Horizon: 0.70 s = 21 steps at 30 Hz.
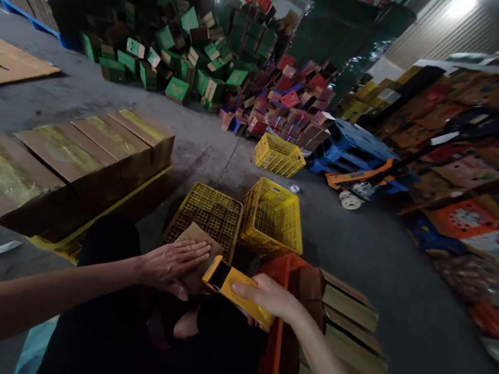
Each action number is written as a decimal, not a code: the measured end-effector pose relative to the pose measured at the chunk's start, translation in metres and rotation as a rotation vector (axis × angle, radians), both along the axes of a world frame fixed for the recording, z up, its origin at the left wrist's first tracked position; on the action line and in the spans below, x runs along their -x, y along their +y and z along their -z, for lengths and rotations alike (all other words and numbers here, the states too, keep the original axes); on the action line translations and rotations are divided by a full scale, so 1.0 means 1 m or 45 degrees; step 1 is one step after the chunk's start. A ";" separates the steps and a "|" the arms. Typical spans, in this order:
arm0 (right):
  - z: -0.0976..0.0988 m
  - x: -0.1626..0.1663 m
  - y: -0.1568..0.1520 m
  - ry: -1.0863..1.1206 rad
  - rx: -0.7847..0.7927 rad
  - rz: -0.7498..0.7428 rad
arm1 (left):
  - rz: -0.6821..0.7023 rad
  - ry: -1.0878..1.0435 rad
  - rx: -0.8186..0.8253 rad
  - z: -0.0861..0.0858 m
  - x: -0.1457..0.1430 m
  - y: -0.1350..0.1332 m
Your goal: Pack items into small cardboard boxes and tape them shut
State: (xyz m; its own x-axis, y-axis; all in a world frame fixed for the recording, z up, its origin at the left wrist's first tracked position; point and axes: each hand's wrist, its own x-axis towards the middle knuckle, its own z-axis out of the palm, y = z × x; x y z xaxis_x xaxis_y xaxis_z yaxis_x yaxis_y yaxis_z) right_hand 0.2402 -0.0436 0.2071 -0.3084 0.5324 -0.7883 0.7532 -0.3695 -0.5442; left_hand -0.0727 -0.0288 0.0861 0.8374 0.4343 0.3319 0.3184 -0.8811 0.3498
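Note:
My left hand [174, 263] lies flat, fingers stretched out, on a small brown cardboard box [200, 235] in front of my knees. My right hand [266, 295] is wrapped around a yellow handheld device [237, 288] with a dark panel near its far end. That end points left, close to the box's right side; whether they touch I cannot tell. Just beyond the box stands an upturned yellow plastic crate [214, 210] with a grid surface. The underside of the device and the lower part of the box are partly hidden.
Taped cartons [76, 147] stand in a row at left. At right an orange crate [282, 270] holds brown boxes [346, 320]. Ahead are an open yellow crate [277, 215], another yellow crate [279, 155], heaped green boxes [177, 89], blue pallets [350, 145] and an orange pallet jack [360, 177].

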 end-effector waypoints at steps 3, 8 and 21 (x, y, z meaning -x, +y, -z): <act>0.005 0.003 0.000 -0.020 0.001 0.024 | 0.017 0.043 -0.001 -0.001 0.002 -0.003; 0.012 0.005 -0.002 0.007 -0.001 0.042 | -0.045 0.080 -0.025 -0.001 -0.005 -0.011; 0.019 -0.011 -0.014 0.054 -0.079 0.044 | -0.098 0.172 -0.052 -0.002 -0.022 -0.015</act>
